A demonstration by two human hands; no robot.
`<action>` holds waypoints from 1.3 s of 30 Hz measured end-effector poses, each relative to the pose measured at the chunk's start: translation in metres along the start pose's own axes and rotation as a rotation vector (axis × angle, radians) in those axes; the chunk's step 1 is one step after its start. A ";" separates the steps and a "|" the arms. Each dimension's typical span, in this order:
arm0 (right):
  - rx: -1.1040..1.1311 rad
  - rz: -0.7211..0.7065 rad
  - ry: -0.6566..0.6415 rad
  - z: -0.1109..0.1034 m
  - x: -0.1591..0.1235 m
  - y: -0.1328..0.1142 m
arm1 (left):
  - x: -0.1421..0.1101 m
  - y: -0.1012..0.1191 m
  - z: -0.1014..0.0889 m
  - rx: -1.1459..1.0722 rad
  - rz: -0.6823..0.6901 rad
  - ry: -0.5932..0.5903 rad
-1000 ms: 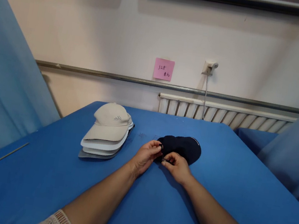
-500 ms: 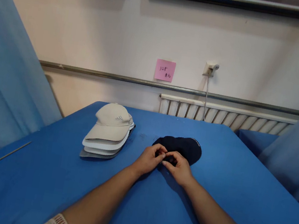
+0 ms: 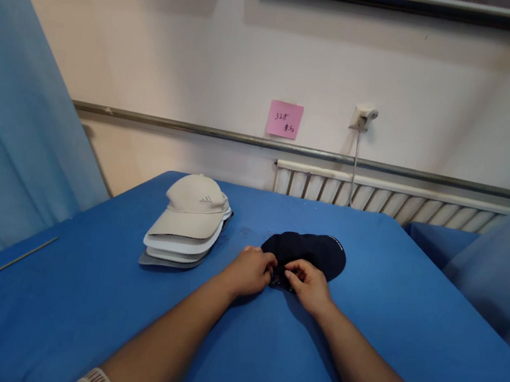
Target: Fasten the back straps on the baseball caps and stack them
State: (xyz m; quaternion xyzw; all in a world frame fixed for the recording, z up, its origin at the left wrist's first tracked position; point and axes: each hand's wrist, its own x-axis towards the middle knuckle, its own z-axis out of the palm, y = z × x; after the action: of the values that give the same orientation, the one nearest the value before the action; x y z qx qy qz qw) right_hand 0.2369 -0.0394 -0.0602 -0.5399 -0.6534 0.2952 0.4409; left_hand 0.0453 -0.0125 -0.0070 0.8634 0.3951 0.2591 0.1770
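Note:
A dark navy cap lies on the blue-covered table, its brim pointing right with small white lettering along the edge. My left hand has its fingers curled in on the cap's near left edge, which they partly hide. At the strap side of the same cap, my right hand pinches with thumb and forefinger. Between the two hands a dark, slightly shiny bit of the cap shows. Left of my hands stands a stack of caps, with a beige cap on top and white and grey brims beneath.
A thin stick lies on the blue tablecloth at the left. Behind the table are a radiator, a metal rail and a plugged-in socket. Blue curtains hang at both sides.
My hands have moved slightly apart from where their fingertips met. The left hand has turned over with its fingers curled down, and more of the cap's near edge shows between them.

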 end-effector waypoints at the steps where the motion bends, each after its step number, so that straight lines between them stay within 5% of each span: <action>1: 0.020 -0.003 -0.018 0.000 -0.001 -0.001 | -0.001 0.001 0.000 0.005 0.012 -0.016; 7: 0.005 -0.088 -0.158 -0.001 -0.006 -0.012 | -0.002 0.007 0.002 0.045 0.035 -0.078; 16: -0.165 -0.277 -0.035 -0.008 -0.008 -0.028 | 0.003 0.012 -0.004 -0.162 -0.041 -0.016; 20: -0.177 -0.329 0.014 -0.009 -0.008 -0.032 | 0.006 0.009 -0.006 -0.082 -0.064 0.005; 30: -0.108 -0.372 0.105 -0.011 -0.010 -0.036 | 0.010 -0.011 -0.020 0.208 -0.274 0.280; 36: -0.049 -0.377 0.129 -0.010 -0.012 -0.037 | 0.015 -0.037 -0.022 -0.209 -0.495 0.552; 39: 0.039 -0.342 0.243 -0.009 -0.010 -0.033 | 0.018 -0.047 -0.019 -0.345 -0.533 0.630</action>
State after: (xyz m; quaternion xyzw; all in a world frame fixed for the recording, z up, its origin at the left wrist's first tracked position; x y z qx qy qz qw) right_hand 0.2306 -0.0576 -0.0298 -0.4443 -0.6717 0.1612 0.5705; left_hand 0.0161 0.0329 -0.0102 0.5682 0.5894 0.5170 0.2500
